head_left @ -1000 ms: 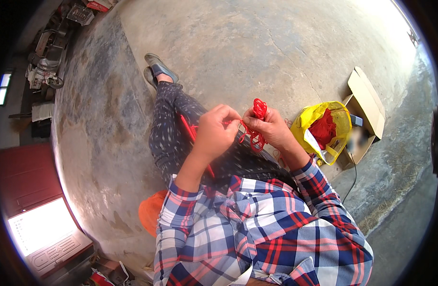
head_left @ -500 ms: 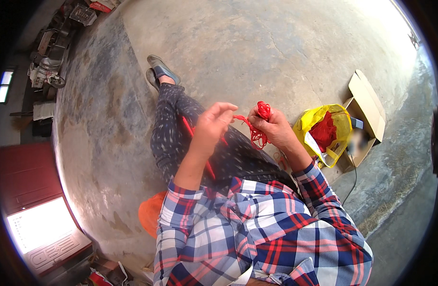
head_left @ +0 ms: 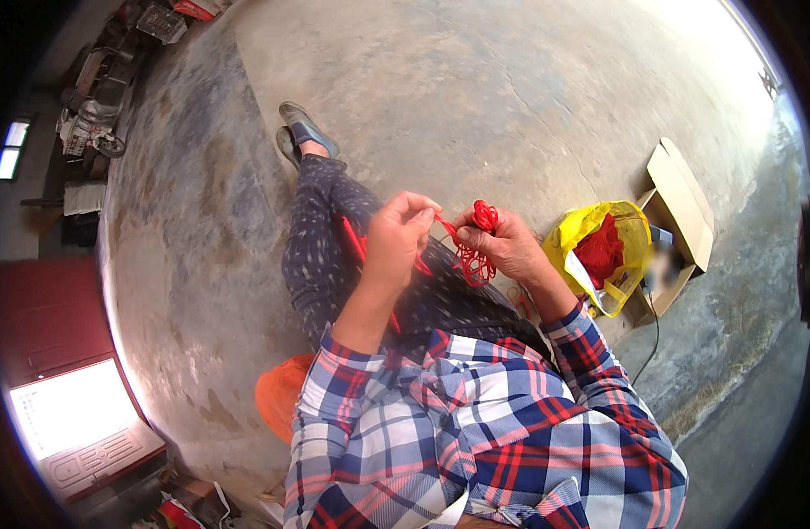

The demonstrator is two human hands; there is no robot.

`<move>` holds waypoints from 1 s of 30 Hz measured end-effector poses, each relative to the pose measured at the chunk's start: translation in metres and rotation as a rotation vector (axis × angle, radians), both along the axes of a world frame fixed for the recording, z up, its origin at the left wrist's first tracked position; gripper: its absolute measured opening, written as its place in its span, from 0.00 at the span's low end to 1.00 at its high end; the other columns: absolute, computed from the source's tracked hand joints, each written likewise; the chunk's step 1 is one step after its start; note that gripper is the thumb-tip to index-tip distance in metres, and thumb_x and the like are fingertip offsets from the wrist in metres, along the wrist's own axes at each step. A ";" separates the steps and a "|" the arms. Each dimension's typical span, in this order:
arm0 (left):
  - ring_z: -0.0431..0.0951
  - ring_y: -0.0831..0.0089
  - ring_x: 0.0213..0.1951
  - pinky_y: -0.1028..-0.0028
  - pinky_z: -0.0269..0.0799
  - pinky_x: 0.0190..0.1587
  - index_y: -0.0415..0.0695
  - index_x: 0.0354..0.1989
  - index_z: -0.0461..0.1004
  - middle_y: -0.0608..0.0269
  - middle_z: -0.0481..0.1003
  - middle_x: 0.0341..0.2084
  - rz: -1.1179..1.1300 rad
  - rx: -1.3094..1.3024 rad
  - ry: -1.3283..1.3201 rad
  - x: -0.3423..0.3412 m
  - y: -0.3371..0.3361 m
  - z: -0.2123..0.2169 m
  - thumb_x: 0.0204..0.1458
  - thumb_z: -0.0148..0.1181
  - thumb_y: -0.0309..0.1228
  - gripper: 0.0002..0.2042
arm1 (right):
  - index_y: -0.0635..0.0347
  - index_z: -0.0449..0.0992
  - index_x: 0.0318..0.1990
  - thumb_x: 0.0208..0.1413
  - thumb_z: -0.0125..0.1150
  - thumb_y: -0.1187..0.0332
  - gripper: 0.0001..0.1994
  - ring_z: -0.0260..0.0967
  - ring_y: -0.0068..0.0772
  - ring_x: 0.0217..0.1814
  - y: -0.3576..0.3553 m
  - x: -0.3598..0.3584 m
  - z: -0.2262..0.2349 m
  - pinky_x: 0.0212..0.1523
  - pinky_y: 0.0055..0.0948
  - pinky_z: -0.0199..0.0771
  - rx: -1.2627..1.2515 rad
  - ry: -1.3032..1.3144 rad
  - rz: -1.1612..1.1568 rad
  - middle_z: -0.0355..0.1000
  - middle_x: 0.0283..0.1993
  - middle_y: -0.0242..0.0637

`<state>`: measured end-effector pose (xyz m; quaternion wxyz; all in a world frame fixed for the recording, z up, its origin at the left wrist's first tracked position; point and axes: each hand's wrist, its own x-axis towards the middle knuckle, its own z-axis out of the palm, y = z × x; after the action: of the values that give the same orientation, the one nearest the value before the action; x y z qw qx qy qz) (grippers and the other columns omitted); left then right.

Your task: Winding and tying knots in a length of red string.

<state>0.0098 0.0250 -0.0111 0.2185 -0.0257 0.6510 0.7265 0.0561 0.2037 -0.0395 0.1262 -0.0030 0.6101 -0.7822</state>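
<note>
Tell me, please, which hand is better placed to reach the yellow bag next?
Probably the right hand: it is nearer the yellow bag, though holding the red cord bundle. The left hand, farther, pinches a red strand.

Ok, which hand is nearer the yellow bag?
Right. The right hand is just left of the yellow bag; the left hand is farther left, beyond the right hand.

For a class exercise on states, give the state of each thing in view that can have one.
Left hand: pinching red cord
Right hand: closed on red cord
Red cord: looped, one strand between hands
Yellow plastic bag: open, red strands inside
Cardboard box: open
Plaid shirt: worn
</note>
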 end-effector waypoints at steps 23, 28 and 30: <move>0.67 0.81 0.22 0.80 0.64 0.25 0.41 0.35 0.69 0.67 0.71 0.26 0.187 0.234 -0.045 -0.003 0.001 0.001 0.50 0.50 0.17 0.07 | 0.61 0.73 0.33 0.58 0.59 0.70 0.05 0.65 0.16 0.32 -0.005 -0.006 0.006 0.33 0.21 0.67 0.053 0.043 0.097 0.68 0.28 0.25; 0.71 0.79 0.25 0.79 0.67 0.28 0.40 0.36 0.71 0.67 0.73 0.27 0.039 0.201 -0.055 -0.004 -0.008 -0.006 0.51 0.54 0.18 0.06 | 0.60 0.73 0.33 0.57 0.60 0.70 0.05 0.65 0.16 0.32 0.002 -0.007 -0.003 0.33 0.21 0.66 -0.061 -0.011 -0.016 0.69 0.28 0.25; 0.72 0.79 0.26 0.80 0.69 0.30 0.40 0.36 0.72 0.67 0.73 0.27 -0.049 -0.108 0.208 -0.001 -0.004 -0.007 0.50 0.56 0.18 0.06 | 0.60 0.73 0.33 0.57 0.60 0.69 0.05 0.64 0.16 0.31 0.003 -0.007 -0.002 0.33 0.21 0.66 -0.057 -0.023 -0.046 0.69 0.28 0.24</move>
<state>0.0083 0.0206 -0.0183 0.1658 0.0538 0.7086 0.6838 0.0492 0.2068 -0.0418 0.1151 0.0161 0.5859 -0.8020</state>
